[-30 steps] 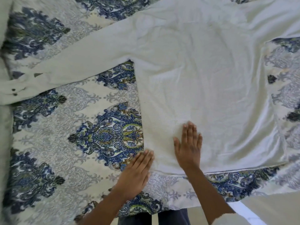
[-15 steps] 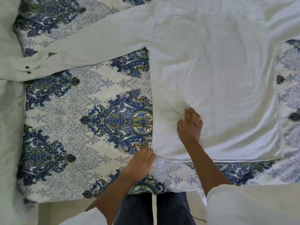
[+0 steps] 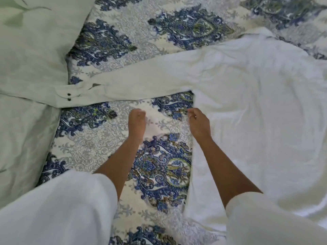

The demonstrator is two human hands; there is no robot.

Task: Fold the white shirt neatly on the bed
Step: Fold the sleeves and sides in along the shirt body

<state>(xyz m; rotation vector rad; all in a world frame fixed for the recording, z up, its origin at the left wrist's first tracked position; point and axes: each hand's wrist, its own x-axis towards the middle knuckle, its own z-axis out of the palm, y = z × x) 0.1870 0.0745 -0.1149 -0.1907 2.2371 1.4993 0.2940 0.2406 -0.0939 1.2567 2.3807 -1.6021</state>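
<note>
White long-sleeved shirt (image 3: 256, 112) lay unfolded on the blue-patterned bedspread (image 3: 99, 138), our left hand (image 3: 137, 123) curled empty, our right hand (image 3: 199, 124) at its side edge, grip unclear; next, we judged, the buttoned cuff (image 3: 70, 96) at left needed lifting inward.

- The bed (image 3: 109, 145) carries a cream bedspread (image 3: 177, 18) with blue-and-grey paisley.
- A white shirt (image 3: 256, 121) lies spread at the right, its sleeve (image 3: 141, 84) stretched leftward.
- Pale green bedding (image 3: 31, 55) lies at the left, under the cuff.
</note>
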